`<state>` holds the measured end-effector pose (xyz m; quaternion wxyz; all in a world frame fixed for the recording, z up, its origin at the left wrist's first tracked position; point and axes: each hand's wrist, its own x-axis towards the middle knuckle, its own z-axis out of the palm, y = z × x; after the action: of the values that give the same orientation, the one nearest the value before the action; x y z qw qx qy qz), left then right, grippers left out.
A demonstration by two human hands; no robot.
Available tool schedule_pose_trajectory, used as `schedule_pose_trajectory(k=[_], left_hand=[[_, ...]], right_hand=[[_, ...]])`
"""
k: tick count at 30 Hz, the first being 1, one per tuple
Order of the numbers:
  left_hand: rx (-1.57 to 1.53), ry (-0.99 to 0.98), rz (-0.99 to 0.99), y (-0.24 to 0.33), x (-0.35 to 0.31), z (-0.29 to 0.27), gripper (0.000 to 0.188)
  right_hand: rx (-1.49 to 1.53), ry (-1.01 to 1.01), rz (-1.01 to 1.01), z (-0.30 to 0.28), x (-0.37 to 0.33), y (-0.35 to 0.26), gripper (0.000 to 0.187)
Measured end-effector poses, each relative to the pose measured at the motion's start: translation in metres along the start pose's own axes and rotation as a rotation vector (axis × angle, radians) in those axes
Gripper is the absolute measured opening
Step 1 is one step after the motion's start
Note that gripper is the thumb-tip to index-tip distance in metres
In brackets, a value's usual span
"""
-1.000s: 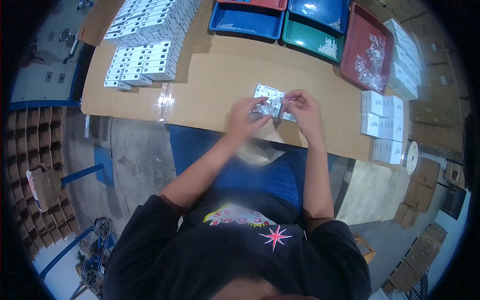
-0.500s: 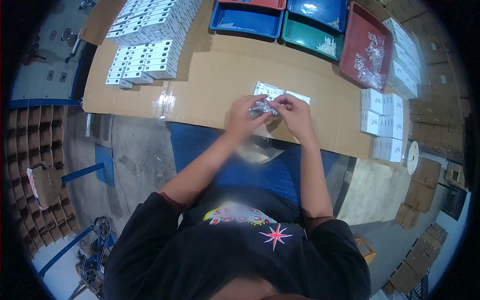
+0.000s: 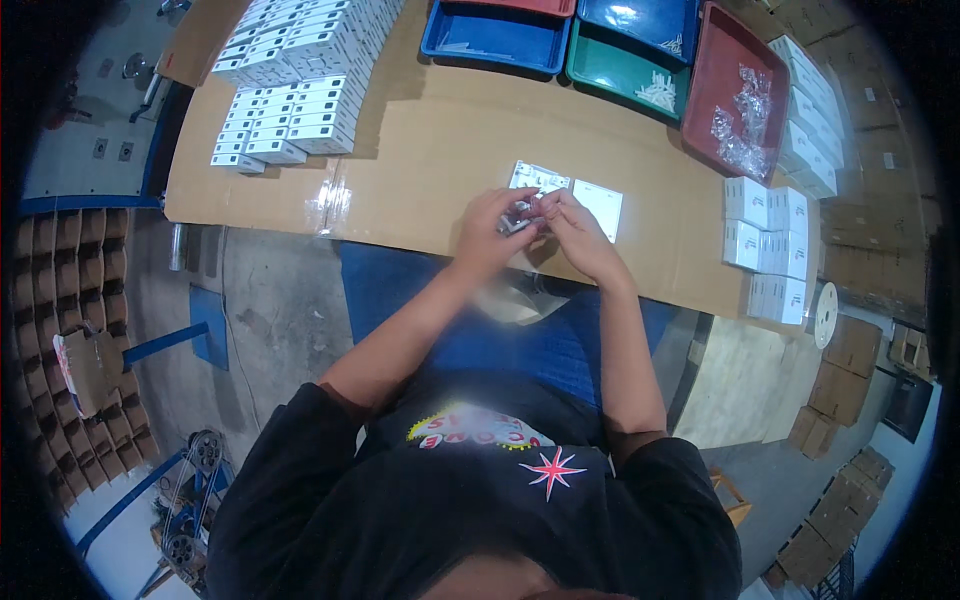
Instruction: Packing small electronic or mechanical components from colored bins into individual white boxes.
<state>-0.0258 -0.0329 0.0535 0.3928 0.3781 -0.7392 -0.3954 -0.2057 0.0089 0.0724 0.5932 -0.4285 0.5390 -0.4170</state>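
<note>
Both my hands meet near the front edge of the cardboard-covered table. In my left hand [image 3: 486,238] is a small, shiny clear plastic bag [image 3: 516,218], the fingers curled round it; its contents are too small to make out. My right hand [image 3: 583,238] pinches at the bag's right side, thumb and fingertips together. Just beyond the fingers lies an open white box [image 3: 541,177] with dark marks inside, partly hidden by my hands. Its plain white flap or panel [image 3: 598,208] extends to the right, beside my right hand.
Stacked white boxes [image 3: 320,115] fill the table's far left. Blue [image 3: 490,62], green [image 3: 610,82] and red [image 3: 705,140] trays stand at the back, the red one holding clear bags and the green one white pieces. More white boxes [image 3: 765,240] stand at right.
My right hand has shifted slightly left and down, baring more of the white panel. The bag has turned a little in my fingers.
</note>
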Motion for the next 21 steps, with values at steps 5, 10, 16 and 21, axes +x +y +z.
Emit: schedule_pose_trajectory(k=[5, 10, 16, 21], left_hand=[[-0.024, -0.014, -0.016, 0.0, -0.001, -0.001, 0.044], [-0.012, 0.012, 0.015, -0.002, -0.001, -0.001, 0.044], [-0.013, 0.011, -0.013, 0.001, 0.003, -0.002, 0.042], [0.007, 0.028, -0.045, 0.004, 0.005, 0.001, 0.044]], right_hand=[[-0.118, -0.05, 0.014, -0.003, 0.001, 0.001, 0.046], [-0.09, 0.013, -0.061, -0.001, 0.0, 0.0, 0.041], [-0.134, 0.074, -0.09, -0.009, 0.0, -0.014, 0.037], [-0.164, 0.264, -0.125, -0.048, 0.019, -0.036, 0.027]])
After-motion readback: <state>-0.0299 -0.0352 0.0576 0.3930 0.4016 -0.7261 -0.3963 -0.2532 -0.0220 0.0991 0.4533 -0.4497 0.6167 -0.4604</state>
